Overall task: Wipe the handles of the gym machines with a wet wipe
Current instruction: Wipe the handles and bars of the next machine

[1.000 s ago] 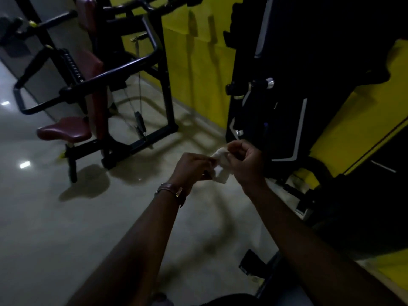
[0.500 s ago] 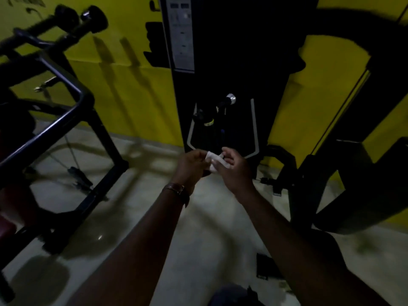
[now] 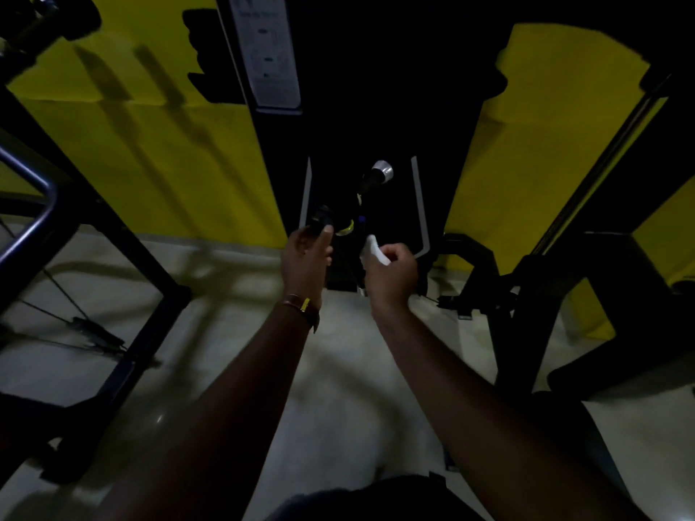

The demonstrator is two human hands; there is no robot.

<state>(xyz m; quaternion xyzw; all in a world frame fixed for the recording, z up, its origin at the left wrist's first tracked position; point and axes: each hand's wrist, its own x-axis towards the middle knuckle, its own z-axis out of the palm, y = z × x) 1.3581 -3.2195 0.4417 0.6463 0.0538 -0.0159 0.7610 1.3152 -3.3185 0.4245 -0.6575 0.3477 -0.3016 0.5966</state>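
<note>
Fingers of the right hand (image 3: 391, 274) pinch a soft white wipe (image 3: 376, 253), while the left hand (image 3: 306, 257) curls around a round black handle (image 3: 320, 220).

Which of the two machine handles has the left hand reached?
The lower-left black handle: the left hand touches its end. The silver-capped handle, higher right, is untouched; the right hand holds the wipe.
</note>
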